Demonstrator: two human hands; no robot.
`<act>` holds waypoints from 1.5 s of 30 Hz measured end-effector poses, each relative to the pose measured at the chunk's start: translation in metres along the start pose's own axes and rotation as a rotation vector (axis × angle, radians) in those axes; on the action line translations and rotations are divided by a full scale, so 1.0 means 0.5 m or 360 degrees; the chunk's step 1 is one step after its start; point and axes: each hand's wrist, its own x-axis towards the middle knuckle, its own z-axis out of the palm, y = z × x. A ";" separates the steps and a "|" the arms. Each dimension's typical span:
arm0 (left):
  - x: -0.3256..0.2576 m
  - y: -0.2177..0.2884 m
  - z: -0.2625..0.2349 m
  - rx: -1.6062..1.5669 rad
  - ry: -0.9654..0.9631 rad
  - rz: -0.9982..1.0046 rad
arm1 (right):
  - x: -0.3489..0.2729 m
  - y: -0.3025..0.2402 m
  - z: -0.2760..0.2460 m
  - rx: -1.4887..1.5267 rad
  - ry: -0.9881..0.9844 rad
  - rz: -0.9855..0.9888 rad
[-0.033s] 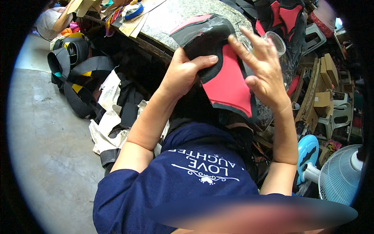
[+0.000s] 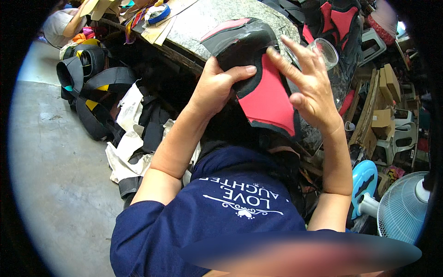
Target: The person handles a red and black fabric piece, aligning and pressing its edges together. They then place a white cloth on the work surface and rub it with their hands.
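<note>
My left hand (image 2: 217, 85) grips a black-and-red sewn piece (image 2: 270, 94), which looks like a shoe upper, with the thumb pressed on its dark inner curve. The far part of the piece bends up and over, showing a shiny black outside with a red patch. My other fingers on the left are hidden beneath it. Along its right edge, my right hand (image 2: 311, 85) has its fingers spread. The index fingertip is at the black border, and I cannot tell whether it presses there. A clear round tub (image 2: 325, 53) stands just beyond the right fingers.
The speckled worktable (image 2: 207, 21) bears a blue tape roll (image 2: 158, 14) and cardboard pieces. More black-and-red pieces (image 2: 339, 21) lie at the far right. Black straps (image 2: 99, 85) and white cloth (image 2: 129, 111) heap at the left. A fan (image 2: 401, 205) stands at the lower right.
My right hand and the black-and-red piece have shifted very slightly left. The left hand keeps its grip.
</note>
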 end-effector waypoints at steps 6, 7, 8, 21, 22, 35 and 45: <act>-0.003 0.012 -0.009 -0.0095 -0.0012 -0.0047 | -0.024 0.037 0.005 0.1032 0.0050 0.0174; -0.003 0.010 -0.009 -0.0052 -0.0021 -0.0056 | -0.024 0.040 0.009 0.1000 0.0097 0.0193; -0.001 0.007 -0.008 -0.0008 -0.0032 -0.0062 | -0.022 0.041 0.015 0.0905 0.0056 0.0197; 0.031 -0.013 -0.035 0.0248 0.0132 0.0223 | -0.058 0.055 0.029 0.1091 0.0213 0.0400; 0.037 -0.010 -0.039 0.0179 0.0161 0.0268 | -0.058 0.061 0.019 0.1012 0.0248 0.0373; 0.045 -0.013 -0.054 0.0176 0.0240 0.0695 | -0.051 0.063 0.021 0.0814 0.0320 0.0480; 0.085 -0.009 -0.101 0.1295 0.0107 0.0285 | -0.032 0.271 -0.029 -0.0943 -0.0682 0.0619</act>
